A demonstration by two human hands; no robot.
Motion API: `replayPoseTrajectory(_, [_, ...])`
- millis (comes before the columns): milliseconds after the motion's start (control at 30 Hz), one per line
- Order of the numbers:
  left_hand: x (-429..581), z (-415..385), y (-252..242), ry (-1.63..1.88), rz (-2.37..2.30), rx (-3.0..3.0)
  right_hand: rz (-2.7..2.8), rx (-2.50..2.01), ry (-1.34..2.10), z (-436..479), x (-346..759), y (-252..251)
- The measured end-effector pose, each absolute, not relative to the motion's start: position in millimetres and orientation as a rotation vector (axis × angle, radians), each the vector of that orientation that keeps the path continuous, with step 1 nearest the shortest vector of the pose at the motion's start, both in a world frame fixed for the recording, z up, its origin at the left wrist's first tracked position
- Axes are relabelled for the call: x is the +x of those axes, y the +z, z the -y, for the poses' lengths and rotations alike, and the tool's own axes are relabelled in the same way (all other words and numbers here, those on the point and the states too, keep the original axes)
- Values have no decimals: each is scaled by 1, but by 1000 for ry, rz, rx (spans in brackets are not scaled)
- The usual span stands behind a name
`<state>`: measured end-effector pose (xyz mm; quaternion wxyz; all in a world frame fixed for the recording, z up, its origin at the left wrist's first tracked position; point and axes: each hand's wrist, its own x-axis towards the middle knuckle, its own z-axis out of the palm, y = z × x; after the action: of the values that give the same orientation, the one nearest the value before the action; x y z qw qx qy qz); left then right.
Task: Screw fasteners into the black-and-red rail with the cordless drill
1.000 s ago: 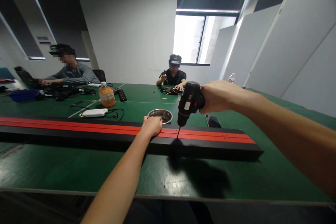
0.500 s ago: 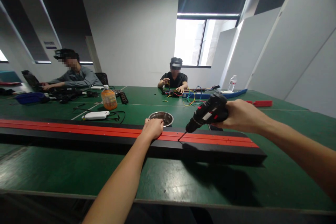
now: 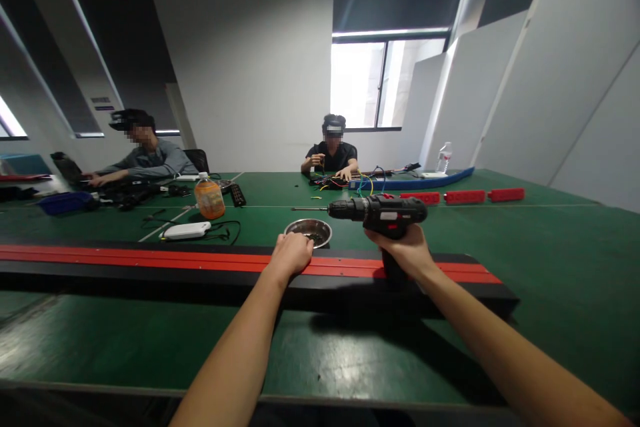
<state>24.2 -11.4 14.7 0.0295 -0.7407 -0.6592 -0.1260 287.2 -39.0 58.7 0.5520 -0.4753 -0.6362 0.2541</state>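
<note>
My right hand [image 3: 411, 252] is wrapped round the grip of a black cordless drill [image 3: 397, 212]. The drill is level above the beam, its long bit [image 3: 309, 209] pointing left over a metal bowl [image 3: 320, 229] of small dark pieces. A long black beam [image 3: 210, 283] with a red strip [image 3: 345, 267] along its top lies across the table. My left hand [image 3: 291, 255] rests on the beam's red strip, closed, with its fingertips by the bowl's near rim. Whatever those fingers hold is hidden.
Beyond the beam are a white power bank [image 3: 186, 231] with a cable, an orange drink bottle [image 3: 210, 199] and red blocks [image 3: 465, 197]. Two people sit at the far side; one [image 3: 333, 153] handles coloured wires beside a blue beam [image 3: 420, 183]. A blue tray [image 3: 65, 203] stands left.
My right hand has lifted the drill off the red strip and swung it from tilted down to level, bit pointing left. My left hand stays by the bowl. The view has shifted slightly.
</note>
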Motion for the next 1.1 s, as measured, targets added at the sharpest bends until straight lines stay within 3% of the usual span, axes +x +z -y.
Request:
replayPoseTrajectory(567, [21, 13, 17, -510, 2022, -2339, 1398, -1141, 555, 32, 281, 43])
replayPoseTrajectory(1100, [22, 12, 13, -407, 1969, -2308, 1411, -1186, 537, 34, 285, 44])
